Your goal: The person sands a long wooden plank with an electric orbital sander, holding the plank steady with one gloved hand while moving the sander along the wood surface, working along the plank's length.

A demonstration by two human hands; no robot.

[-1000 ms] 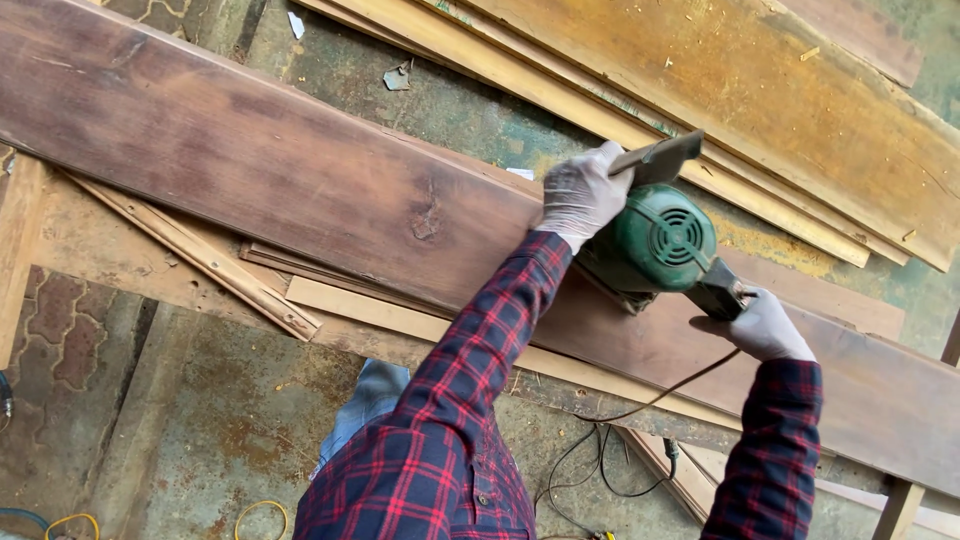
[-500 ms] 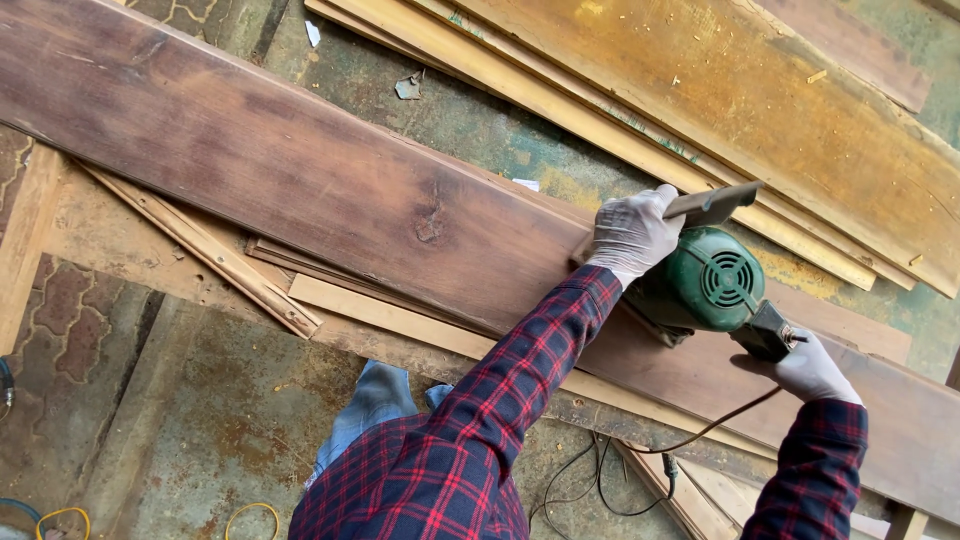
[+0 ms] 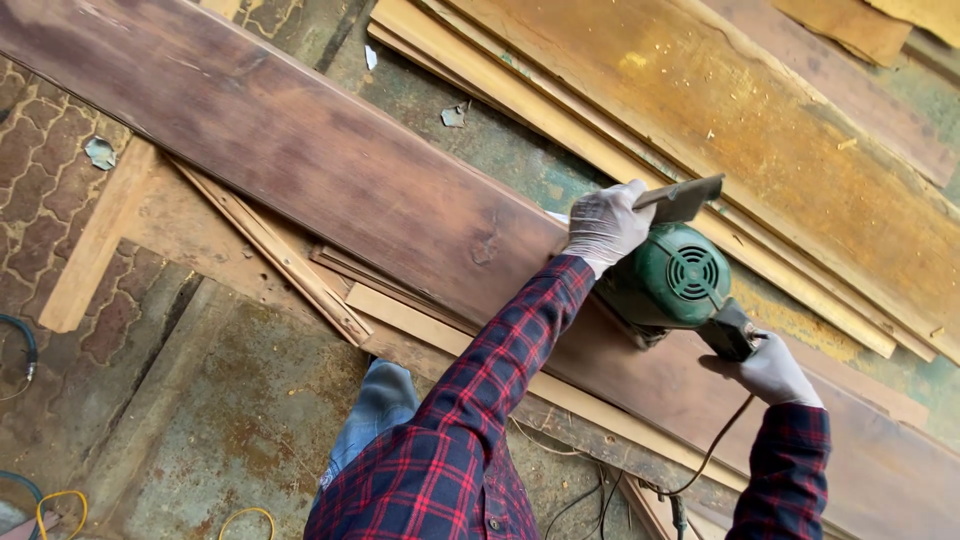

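While both hands (image 3: 605, 225) grip, green planer (image 3: 672, 280) between

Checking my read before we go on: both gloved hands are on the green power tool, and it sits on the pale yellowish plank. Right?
Not quite. In the head view the left hand and right hand do hold the green power tool, but it sits on the long dark brown board, not the yellowish plank, which lies beyond it.
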